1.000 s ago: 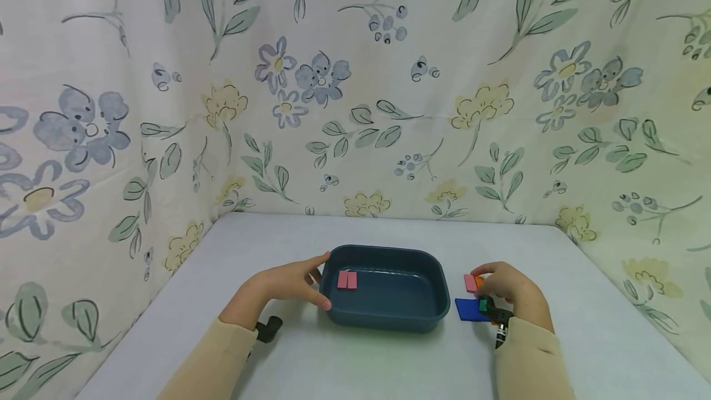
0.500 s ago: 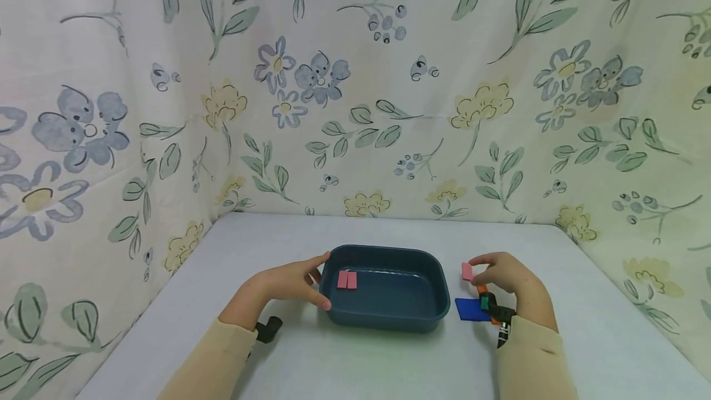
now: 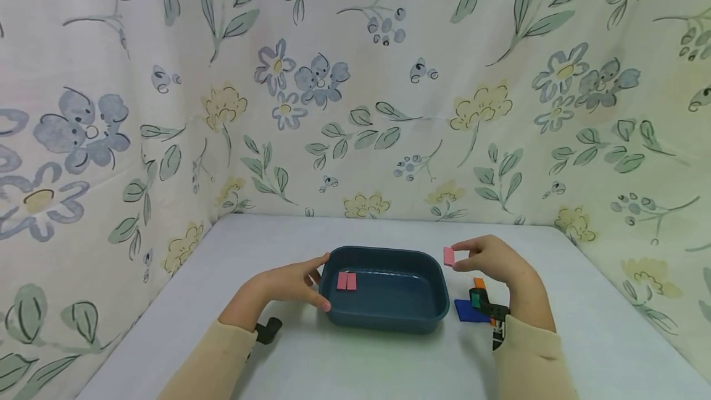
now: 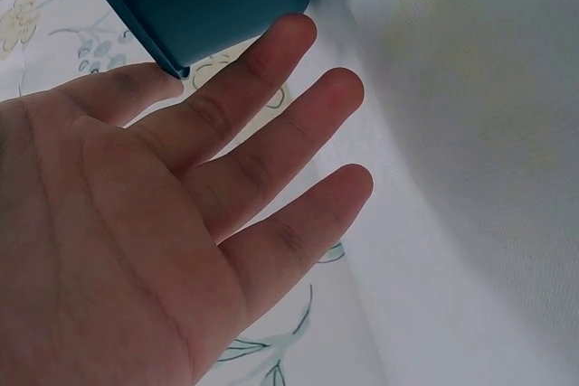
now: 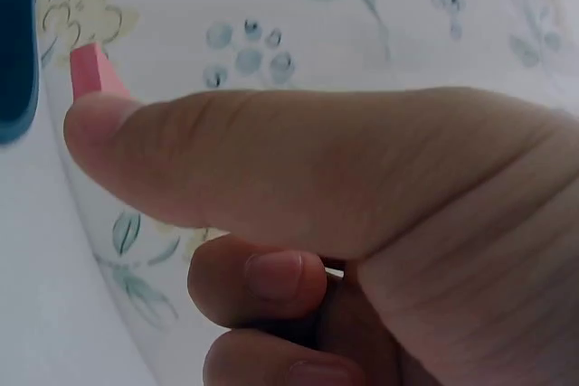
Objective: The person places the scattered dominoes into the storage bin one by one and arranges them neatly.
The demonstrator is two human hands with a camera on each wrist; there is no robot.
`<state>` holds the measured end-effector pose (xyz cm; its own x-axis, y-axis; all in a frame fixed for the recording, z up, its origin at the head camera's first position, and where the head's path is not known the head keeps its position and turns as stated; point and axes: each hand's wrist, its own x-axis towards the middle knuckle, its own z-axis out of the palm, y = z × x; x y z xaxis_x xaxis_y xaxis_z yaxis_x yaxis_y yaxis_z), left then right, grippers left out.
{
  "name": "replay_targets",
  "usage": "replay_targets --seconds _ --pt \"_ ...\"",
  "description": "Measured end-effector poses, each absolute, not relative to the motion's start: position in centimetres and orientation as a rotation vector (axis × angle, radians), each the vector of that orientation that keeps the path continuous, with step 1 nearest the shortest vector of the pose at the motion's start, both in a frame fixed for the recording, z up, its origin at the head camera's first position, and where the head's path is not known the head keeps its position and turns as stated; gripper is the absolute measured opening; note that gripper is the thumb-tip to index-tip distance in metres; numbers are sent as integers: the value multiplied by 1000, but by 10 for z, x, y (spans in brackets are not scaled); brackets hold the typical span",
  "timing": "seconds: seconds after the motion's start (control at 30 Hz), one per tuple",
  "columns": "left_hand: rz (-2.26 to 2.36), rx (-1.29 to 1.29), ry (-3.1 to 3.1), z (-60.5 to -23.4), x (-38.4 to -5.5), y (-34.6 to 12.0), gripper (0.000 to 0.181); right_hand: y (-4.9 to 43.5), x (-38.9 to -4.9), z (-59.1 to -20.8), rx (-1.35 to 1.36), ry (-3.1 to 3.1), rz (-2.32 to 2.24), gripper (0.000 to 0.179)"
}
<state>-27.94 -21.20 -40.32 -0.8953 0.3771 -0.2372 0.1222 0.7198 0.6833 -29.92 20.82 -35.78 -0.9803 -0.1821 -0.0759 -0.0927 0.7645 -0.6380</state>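
**Pink block (image 3: 449, 257) pinched in your right hand (image 3: 491, 259), beside the tray (image 3: 383, 325)**

Nearest you, your two cream sleeves (image 3: 533, 363) reach in over the white desk (image 3: 344, 366). A small black camera (image 3: 269, 331) sits at your left wrist, and a black and green one (image 3: 482, 303) at your right. Partly hidden by the right one, a flat blue piece (image 3: 469, 312) lies on the desk near the tray's right side, and an orange piece (image 3: 479, 283) shows just beyond it.

Your left hand (image 3: 294, 283) is spread at the tray's left side, its fingers extended and loose rather than clenched, with a digit at the rim in the left wrist view. Inside the dark blue tray, two small pink blocks (image 3: 347, 281) lie side by side towards the left.

Farther out, your right hand grasps the pink block between thumb and finger, just right of the tray's far right corner; the right wrist view shows its end jutting past your thumb.

Behind the desk hangs a pale cloth (image 3: 355, 159) printed with flowers, leaves and berries.
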Motion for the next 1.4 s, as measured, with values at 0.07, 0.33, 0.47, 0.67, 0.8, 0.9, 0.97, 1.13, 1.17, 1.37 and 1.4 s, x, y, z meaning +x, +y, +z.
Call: replay_targets --seconds 0.07,0.33,0.47,0.67,0.8,0.9,0.97,1.13,1.17,1.37,1.4 --pt "982 384 2563 -403 -279 -212 114 199 -297 -353 -254 2815 -1027 53" --pt "974 382 2570 -403 -279 -211 115 152 -293 -349 -446 2801 -983 42" --pt "983 382 2566 -404 -279 -212 115 123 -293 -357 -529 2800 -917 37" --pt "978 378 2569 -405 -279 -213 116 90 -290 -373 -588 2841 -773 33" --pt "982 386 2568 -404 -280 -212 114 77 -289 -378 -568 2887 -702 34" --pt "979 382 2568 -404 -279 -212 114 68 -289 -386 -532 2945 -635 35" --pt "971 374 2574 -404 -279 -213 114 59 -289 -391 -517 2982 -602 35" --pt "962 373 2568 -403 -279 -216 112 38 -287 -408 -457 3020 -598 34" --pt "962 379 2566 -403 -279 -215 112 35 -287 -411 -436 3026 -600 35" --pt "975 414 2551 -403 -281 -214 112 22 -288 -422 -341 3101 -557 33" --pt "977 416 2550 -403 -281 -215 113 20 -288 -423 -335 3105 -549 32"
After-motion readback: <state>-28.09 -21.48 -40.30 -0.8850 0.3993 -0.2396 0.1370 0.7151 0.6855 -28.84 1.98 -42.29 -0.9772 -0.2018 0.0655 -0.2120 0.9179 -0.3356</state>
